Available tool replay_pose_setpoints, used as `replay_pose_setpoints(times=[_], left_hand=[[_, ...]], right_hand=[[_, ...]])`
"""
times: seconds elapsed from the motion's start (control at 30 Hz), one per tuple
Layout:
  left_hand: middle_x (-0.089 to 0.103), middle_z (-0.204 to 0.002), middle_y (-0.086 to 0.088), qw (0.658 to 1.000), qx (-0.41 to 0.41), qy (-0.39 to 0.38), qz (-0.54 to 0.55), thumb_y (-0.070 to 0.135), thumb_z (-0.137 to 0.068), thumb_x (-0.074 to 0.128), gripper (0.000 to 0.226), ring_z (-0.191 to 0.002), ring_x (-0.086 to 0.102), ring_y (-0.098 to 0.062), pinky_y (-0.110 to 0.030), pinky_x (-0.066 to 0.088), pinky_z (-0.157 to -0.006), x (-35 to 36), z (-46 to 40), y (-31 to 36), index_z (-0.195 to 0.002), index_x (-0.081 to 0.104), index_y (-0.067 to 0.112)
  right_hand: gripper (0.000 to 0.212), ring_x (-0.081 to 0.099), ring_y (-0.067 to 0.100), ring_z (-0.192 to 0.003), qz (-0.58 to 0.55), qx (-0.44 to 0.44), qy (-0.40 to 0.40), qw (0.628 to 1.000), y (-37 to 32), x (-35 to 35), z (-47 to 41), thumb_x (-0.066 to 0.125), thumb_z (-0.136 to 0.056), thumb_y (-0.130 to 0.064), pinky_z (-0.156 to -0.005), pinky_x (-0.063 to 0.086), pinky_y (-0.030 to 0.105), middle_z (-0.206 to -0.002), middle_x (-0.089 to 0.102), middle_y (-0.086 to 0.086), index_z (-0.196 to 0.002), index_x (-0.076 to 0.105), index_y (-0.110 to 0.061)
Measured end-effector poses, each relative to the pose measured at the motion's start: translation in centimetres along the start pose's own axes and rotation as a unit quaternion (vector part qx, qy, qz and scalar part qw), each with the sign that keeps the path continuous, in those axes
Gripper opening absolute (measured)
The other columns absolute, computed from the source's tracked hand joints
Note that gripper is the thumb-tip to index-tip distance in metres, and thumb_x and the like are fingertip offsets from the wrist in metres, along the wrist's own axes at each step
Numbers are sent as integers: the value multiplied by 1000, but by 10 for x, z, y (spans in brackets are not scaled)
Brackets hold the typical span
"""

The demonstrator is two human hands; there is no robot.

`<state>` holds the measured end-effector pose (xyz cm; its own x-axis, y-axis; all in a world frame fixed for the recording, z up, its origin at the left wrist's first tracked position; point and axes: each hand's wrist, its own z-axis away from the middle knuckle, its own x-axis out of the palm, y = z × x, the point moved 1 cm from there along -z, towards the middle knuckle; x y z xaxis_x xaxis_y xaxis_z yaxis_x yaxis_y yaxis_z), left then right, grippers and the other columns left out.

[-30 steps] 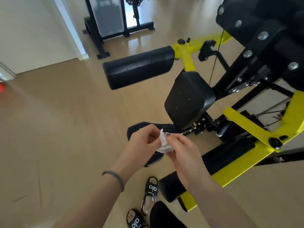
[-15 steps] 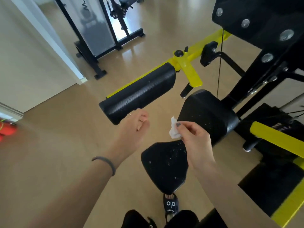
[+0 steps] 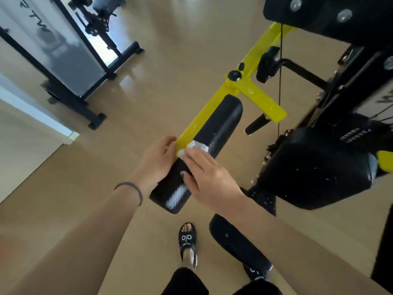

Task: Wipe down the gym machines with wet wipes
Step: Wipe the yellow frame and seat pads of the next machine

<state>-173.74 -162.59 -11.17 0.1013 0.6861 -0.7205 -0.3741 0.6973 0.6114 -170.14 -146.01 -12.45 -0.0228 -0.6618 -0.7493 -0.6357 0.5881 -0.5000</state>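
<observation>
the gym machine (image 3: 331, 107), black frame with yellow bars, fills the right side and upper right of the frame. a black stand (image 3: 70, 67) sits on the wood floor in the upper left. near the centre, a black roller pad (image 3: 214, 133) runs diagonally along a yellow bar (image 3: 197, 124). the left hand (image 3: 158, 161) wraps round the left side of the pad, fingers curled against it. the right hand (image 3: 207, 179) lies flat on top, fingers spread, pressing a white wet wipe (image 3: 196, 146) onto the pad at mid-length. a dark band (image 3: 133, 189) circles the left wrist. a black sandal (image 3: 188, 240) shows at bottom centre.
</observation>
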Motion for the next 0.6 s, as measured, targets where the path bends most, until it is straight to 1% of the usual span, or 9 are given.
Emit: replay_pose_setpoints(times=[0.1, 0.17, 0.23, 0.3, 0.37, 0.4, 0.47, 0.53, 0.6], left_hand=[[65, -109, 2, 999, -7, -45, 17, 34, -104, 38, 21, -107, 60, -22, -45, 47, -99, -3, -21, -15, -110, 58, 33], [64, -103, 1, 997, 0, -73, 24, 33, -106, 36, 22, -99, 61, -19, -40, 48, -89, -2, -25, -19, -111, 58, 30], [62, -96, 1, 997, 18, -77, 18, 30, -107, 35, 22, -89, 59, -15, -37, 45, -75, 0, -27, -19, -110, 56, 24], [60, -92, -4, 997, 44, -67, 14, 27, -107, 35, 20, -85, 59, -21, -41, 45, -71, 3, -26, -17, -107, 52, 17], [57, -88, -9, 997, 51, -58, 25, 24, -107, 35, 19, -83, 57, -28, -44, 42, -68, 6, -26, -15, -102, 48, 11], [55, -87, -9, 997, 46, -56, 30, 22, -106, 35, 18, -83, 56, -29, -44, 42, -69, 8, -27, -14, -100, 47, 10], [54, -87, -7, 997, 38, -49, 50, 20, -105, 37, 18, -87, 55, -29, -47, 45, -77, 9, -29, -14, -98, 47, 8], [55, -88, -6, 995, 22, -47, 89, 17, -103, 39, 16, -91, 55, -30, -48, 46, -84, 8, -30, -14, -96, 49, 6], [55, -90, -6, 992, 9, -51, 118, 16, -101, 40, 14, -94, 54, -30, -50, 46, -88, 8, -32, -15, -93, 49, 9]], right_hand=[[41, 55, 30, -132, 12, 10, -36, 999, 1, 10, 5, 51, -104, -21, -104, 51, 41, -136, 60, 18, -134, 59, 6], [41, 53, 30, -134, 34, 30, -56, 997, 12, 5, 0, 50, -105, -21, -106, 50, 41, -140, 57, 18, -135, 58, 6], [40, 55, 30, -130, 52, 69, -40, 995, 28, -2, -20, 50, -105, -19, -106, 48, 41, -138, 58, 19, -132, 59, 8], [40, 57, 32, -127, 87, 115, -14, 989, 46, -7, -43, 47, -106, -21, -110, 45, 42, -134, 60, 20, -129, 61, 9], [42, 53, 34, -132, 111, 157, 2, 981, 54, -6, -53, 44, -107, -23, -112, 42, 45, -136, 60, 20, -129, 62, 8], [43, 49, 34, -137, 112, 179, 15, 977, 49, -3, -50, 44, -106, -23, -114, 40, 45, -139, 58, 19, -131, 61, 7], [45, 41, 30, -145, 78, 214, 30, 973, 20, 6, -32, 45, -106, -26, -118, 37, 41, -147, 53, 17, -136, 58, 5], [47, 35, 27, -149, 35, 208, 24, 977, -18, 17, -10, 45, -105, -27, -121, 33, 39, -152, 49, 15, -140, 55, 3], [48, 31, 24, -151, 18, 189, 18, 982, -37, 24, 4, 44, -106, -28, -122, 30, 38, -155, 45, 12, -142, 53, 1]])
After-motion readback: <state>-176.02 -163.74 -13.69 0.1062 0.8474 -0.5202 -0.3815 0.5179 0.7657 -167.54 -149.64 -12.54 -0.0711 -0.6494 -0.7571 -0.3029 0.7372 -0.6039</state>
